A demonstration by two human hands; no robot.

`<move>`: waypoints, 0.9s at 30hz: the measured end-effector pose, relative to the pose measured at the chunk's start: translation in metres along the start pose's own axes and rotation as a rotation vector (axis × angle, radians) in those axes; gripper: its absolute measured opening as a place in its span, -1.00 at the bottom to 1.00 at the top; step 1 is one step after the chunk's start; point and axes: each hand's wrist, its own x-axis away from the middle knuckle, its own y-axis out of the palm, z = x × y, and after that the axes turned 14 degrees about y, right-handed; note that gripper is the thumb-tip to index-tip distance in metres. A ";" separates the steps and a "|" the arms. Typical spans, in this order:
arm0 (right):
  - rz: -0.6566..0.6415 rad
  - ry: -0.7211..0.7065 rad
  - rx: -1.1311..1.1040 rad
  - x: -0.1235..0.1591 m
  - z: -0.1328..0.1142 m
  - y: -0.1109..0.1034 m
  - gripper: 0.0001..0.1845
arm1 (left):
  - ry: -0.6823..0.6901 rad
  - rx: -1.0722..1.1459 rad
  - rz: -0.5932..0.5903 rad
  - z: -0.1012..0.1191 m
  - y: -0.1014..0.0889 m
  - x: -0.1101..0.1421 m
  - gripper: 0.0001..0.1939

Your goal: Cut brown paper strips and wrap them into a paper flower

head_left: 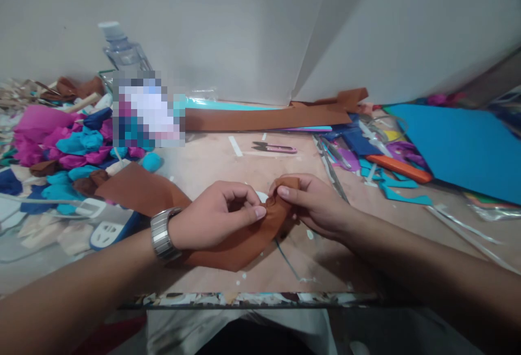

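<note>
A long strip of brown sheet material (pixel 240 249), perhaps foam or felt, lies across the table and rises into both hands. My left hand (pixel 217 211), with a metal watch (pixel 166 233) on its wrist, pinches the strip's upper edge between thumb and forefinger. At the strip's right end, my right hand (pixel 311 200) grips it, thumb in front and fingers behind. Between the two hands the material is gathered into small folds. The strip's left part (pixel 142 189) runs behind my left wrist towards a pile of coloured pieces.
Thread snips (pixel 274 147) lie beyond my hands. Behind them is another brown strip (pixel 264 119). A clear bottle (pixel 126 51), crumpled coloured pieces (pixel 81 140) and a power strip (pixel 112 230) are left. An orange-handled cutter (pixel 399 168) and blue sheet (pixel 464 149) are right.
</note>
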 end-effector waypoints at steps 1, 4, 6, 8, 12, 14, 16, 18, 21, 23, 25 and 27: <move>-0.001 0.008 -0.011 0.000 0.000 0.000 -0.53 | 0.003 -0.001 -0.006 0.000 0.000 0.000 -0.73; -0.017 0.030 -0.072 0.000 0.000 0.000 -0.53 | 0.013 -0.010 -0.010 0.000 0.001 0.001 -0.74; -0.024 0.038 -0.091 0.000 0.001 0.000 -0.53 | 0.019 -0.029 -0.010 0.001 0.002 0.002 -0.74; -0.027 0.043 -0.092 -0.001 0.001 -0.001 -0.53 | 0.025 -0.052 -0.010 0.001 0.003 0.002 -0.73; -0.033 0.036 -0.080 -0.002 0.001 -0.002 -0.55 | 0.028 -0.059 0.003 0.002 0.004 0.002 -0.73; -0.036 0.030 -0.073 -0.001 0.000 -0.002 -0.53 | 0.038 -0.051 0.017 0.001 0.004 0.002 -0.73; -0.039 0.031 -0.079 -0.001 0.000 -0.002 -0.51 | 0.052 -0.049 0.027 0.001 0.004 0.002 -0.73; -0.048 0.034 -0.102 -0.001 0.000 -0.002 -0.51 | 0.060 -0.058 0.031 0.001 0.004 0.001 -0.74; -0.100 0.042 -0.142 -0.002 -0.001 -0.002 -0.56 | 0.067 -0.070 0.033 0.001 0.004 0.002 -0.74; -0.147 0.050 -0.167 -0.003 -0.001 -0.003 -0.60 | 0.072 -0.081 0.034 0.001 0.005 0.002 -0.74; -0.179 0.060 -0.178 -0.003 0.000 -0.004 -0.61 | 0.078 -0.093 0.036 0.001 0.005 0.003 -0.74; -0.188 0.067 -0.174 -0.002 0.002 -0.004 -0.61 | 0.080 -0.096 0.040 0.002 0.005 0.003 -0.75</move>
